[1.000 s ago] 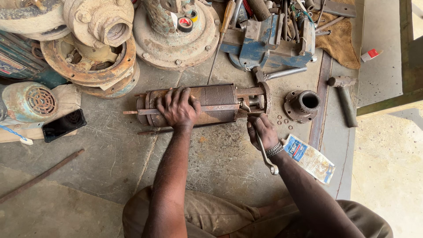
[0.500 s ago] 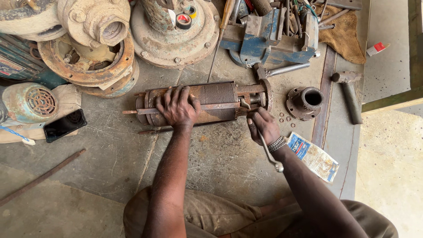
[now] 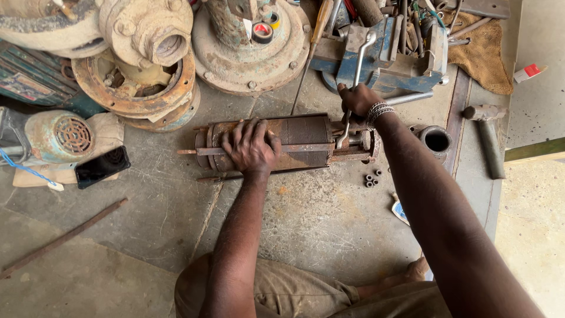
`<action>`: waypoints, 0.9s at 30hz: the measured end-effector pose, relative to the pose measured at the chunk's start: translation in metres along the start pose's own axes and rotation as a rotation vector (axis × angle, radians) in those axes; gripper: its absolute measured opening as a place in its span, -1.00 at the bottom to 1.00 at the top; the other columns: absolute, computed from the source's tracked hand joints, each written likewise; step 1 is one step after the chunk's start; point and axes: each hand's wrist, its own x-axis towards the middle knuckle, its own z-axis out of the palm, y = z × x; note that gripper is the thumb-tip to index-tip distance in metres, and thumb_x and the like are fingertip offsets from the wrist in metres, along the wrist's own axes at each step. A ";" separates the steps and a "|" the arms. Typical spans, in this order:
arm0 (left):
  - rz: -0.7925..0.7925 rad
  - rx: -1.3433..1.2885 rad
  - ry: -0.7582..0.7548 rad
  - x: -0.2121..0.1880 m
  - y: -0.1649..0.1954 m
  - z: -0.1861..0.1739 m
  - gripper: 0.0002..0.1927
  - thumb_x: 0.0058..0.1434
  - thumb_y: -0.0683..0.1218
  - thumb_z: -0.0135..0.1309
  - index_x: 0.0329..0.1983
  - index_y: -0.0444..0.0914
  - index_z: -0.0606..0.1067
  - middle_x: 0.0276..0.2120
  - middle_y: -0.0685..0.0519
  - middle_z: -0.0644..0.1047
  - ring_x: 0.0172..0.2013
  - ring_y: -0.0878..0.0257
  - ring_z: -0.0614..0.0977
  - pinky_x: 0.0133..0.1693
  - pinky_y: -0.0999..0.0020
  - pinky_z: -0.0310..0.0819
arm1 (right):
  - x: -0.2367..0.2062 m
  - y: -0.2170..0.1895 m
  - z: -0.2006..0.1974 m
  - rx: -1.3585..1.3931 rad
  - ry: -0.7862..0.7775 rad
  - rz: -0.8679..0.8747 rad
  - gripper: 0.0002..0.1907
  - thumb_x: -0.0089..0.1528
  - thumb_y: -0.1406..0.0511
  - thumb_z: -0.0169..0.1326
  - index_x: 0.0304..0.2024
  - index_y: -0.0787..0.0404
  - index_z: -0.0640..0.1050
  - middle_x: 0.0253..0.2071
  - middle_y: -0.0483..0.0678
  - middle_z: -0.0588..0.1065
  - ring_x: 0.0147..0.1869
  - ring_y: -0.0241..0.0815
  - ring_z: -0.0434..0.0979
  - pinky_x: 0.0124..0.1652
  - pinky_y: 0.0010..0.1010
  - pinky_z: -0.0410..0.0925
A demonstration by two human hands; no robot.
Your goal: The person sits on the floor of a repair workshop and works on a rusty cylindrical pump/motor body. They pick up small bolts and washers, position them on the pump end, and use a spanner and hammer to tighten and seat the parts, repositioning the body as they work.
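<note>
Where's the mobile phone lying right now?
The black phone lies on the concrete floor at the left, just below the green fan-grilled motor and left of the rusty cylinder under the left hand.

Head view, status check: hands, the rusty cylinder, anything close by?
Left hand flat on rusty pump cylinder, pinning it to the floor. Right hand gripping wrench, its lower end at the cylinder's right end. Loose nuts lying just below that end.
</note>
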 end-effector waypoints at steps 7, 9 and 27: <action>-0.013 -0.023 -0.030 -0.003 -0.002 0.004 -0.62 0.16 0.09 0.12 0.01 -0.08 0.63 0.10 0.03 0.61 0.25 0.00 0.47 0.34 -0.22 -0.11 | -0.079 0.039 -0.007 0.178 0.219 -0.234 -0.22 0.43 -0.15 -0.32 -0.30 0.40 0.57 -0.46 0.12 0.61 -0.51 -0.12 0.68 -0.51 -0.28 0.56; -0.004 0.001 0.007 -0.001 0.000 0.003 -0.63 0.16 0.07 0.11 0.02 -0.07 0.63 0.11 0.04 0.62 0.25 0.00 0.46 0.34 -0.23 -0.11 | -0.107 0.059 0.008 0.162 0.199 -0.365 -0.25 0.41 -0.15 -0.37 -0.13 0.37 0.55 -0.43 0.14 0.65 -0.50 -0.10 0.71 -0.50 -0.34 0.56; 0.011 -0.013 0.033 0.001 0.001 0.002 -0.66 0.20 0.05 0.10 0.01 -0.08 0.63 0.09 0.06 0.63 0.22 0.01 0.50 0.34 -0.25 -0.10 | -0.144 0.152 0.128 -0.411 0.453 -0.650 -0.63 0.32 0.00 0.04 -0.06 0.09 0.63 0.05 0.14 0.39 -0.08 0.13 0.57 -0.19 0.01 0.50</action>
